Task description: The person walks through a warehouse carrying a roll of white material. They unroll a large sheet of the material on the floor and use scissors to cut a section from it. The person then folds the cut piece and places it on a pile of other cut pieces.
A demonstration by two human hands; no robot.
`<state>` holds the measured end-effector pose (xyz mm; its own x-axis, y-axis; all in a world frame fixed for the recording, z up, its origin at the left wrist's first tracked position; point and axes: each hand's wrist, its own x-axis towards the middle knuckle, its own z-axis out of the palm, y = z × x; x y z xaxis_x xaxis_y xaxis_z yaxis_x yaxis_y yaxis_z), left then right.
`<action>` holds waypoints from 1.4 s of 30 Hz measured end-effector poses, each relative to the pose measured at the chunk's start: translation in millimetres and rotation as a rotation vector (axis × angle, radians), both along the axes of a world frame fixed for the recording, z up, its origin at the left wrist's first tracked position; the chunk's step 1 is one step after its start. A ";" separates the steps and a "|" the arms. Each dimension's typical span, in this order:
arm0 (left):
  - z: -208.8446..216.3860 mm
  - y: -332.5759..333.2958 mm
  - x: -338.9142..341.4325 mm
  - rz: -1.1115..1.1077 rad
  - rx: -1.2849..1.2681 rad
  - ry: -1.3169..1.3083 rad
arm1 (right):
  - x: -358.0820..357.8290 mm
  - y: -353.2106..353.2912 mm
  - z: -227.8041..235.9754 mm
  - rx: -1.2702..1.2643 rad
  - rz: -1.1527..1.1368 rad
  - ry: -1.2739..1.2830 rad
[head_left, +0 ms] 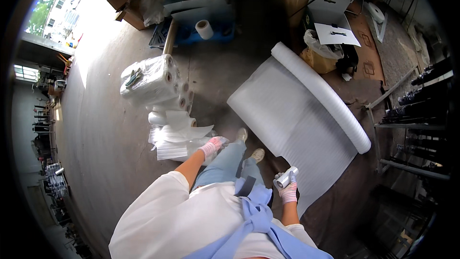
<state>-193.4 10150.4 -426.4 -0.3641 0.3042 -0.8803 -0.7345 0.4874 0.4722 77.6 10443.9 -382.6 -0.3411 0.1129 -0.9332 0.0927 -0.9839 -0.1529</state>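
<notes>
My right hand [287,191], in a pink-striped glove with grey fingertips, is closed around a small roll of stretch film [287,176]. My left hand [214,146], gloved the same way, is out beside my thigh with its fingers stretched; nothing shows in it. Just beyond it lies a pile of white foam sheets [173,150], partly hidden by my arm. On my right, a wide roll of white foam [326,100] lies on the floor, with its loose sheet [273,98] spread out toward my feet.
Plastic-wrapped rolls [149,80] stand ahead on the left with gloves [134,77] on top. Behind them is a blue crate [223,31] with a small roll [204,29]. An open white box [333,19] and a bag [320,52] sit far right, near a metal rack [412,126].
</notes>
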 end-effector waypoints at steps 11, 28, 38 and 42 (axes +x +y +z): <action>-72.3 13.5 -87.1 -0.576 -0.410 0.255 | -108.2 7.5 12.3 0.034 0.068 -0.122; -356.1 72.9 -326.4 -1.319 -0.779 0.374 | -230.4 -46.9 -33.3 -0.153 0.195 -0.355; -238.9 201.8 -252.5 -1.446 0.240 0.472 | -263.0 -47.7 -0.5 0.055 0.471 -0.347; -144.2 252.4 -254.7 -1.063 0.154 0.581 | -254.4 -30.1 29.5 0.140 0.559 -0.332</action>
